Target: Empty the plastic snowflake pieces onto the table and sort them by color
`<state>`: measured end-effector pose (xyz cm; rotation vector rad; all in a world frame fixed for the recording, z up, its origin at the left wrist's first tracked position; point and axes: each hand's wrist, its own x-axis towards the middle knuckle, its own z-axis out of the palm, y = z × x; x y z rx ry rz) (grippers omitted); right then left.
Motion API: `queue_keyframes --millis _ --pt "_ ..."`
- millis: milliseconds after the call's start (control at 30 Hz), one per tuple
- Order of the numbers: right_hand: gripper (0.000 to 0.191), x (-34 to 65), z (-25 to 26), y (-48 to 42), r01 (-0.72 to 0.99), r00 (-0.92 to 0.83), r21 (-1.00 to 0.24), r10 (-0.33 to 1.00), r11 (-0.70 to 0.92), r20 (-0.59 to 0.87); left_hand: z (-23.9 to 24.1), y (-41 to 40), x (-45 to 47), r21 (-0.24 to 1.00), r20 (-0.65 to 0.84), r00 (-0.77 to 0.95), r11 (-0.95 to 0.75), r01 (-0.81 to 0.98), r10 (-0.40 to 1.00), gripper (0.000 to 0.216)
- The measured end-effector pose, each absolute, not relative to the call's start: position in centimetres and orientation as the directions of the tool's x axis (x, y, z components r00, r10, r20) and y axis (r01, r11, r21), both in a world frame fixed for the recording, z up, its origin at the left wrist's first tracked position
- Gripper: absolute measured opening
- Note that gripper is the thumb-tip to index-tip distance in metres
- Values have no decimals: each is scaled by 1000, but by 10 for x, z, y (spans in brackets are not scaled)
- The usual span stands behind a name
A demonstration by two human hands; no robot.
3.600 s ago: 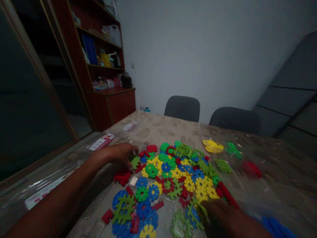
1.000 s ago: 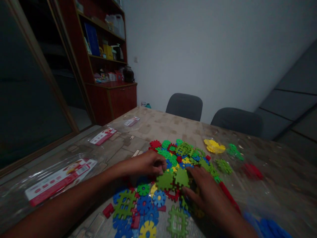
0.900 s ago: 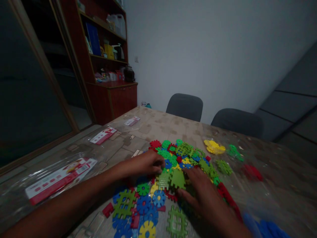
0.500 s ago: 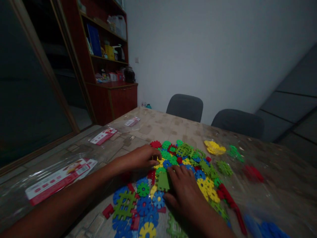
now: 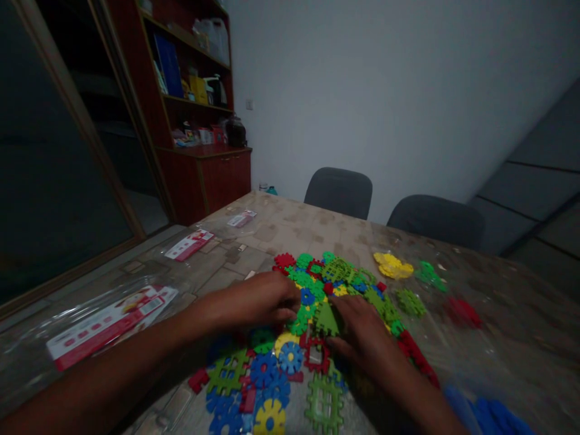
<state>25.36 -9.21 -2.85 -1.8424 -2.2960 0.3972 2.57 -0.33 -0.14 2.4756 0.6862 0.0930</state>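
Note:
A pile of plastic building pieces, toothed discs and notched plates, lies in front of me. My left hand (image 5: pixel 267 299) is at the pile's left side, its fingers curled down and closed; whatever they hold is hidden. My right hand (image 5: pixel 365 329) has its fingers and thumb around the right edge of a green notched plate (image 5: pixel 326 319). Below that plate lie a red square frame (image 5: pixel 316 355) and a blue disc (image 5: pixel 290 357). Nearer to me are a green lattice plate (image 5: pixel 324 402), a yellow disc (image 5: pixel 270 417) and another green lattice plate (image 5: pixel 226 371).
Clear plastic packaging with printed cards (image 5: pixel 111 323) covers the table's left side. Sorted yellow pieces (image 5: pixel 392 266), red pieces (image 5: pixel 464 311) and blue pieces (image 5: pixel 493 417) lie to the right on clear plastic. Two grey chairs (image 5: pixel 339 192) stand beyond the table.
My right hand has shifted right, and the green notched plate has moved right with it, baring the red frame. The left hand has moved slightly right, its fingers more curled.

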Motion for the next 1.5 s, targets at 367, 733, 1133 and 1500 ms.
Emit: queue_keyframes --millis 367,733,1133,1500 --pt "64 302 -72 -108 910 -117 -388 988 146 98 -50 -82 69 82 86 991 -992 100 107 22" --pt "66 292 -56 -105 875 -156 -448 982 186 103 -36 -77 64 260 108 963 -942 213 247 7" --pt "102 245 -66 -114 837 -188 -520 982 169 16 -23 -5 37 876 -82 820 -352 330 567 22" --pt "96 252 -57 -121 812 -246 -549 969 199 -11 -47 -16 54 763 -25 708 -444 470 706 7"
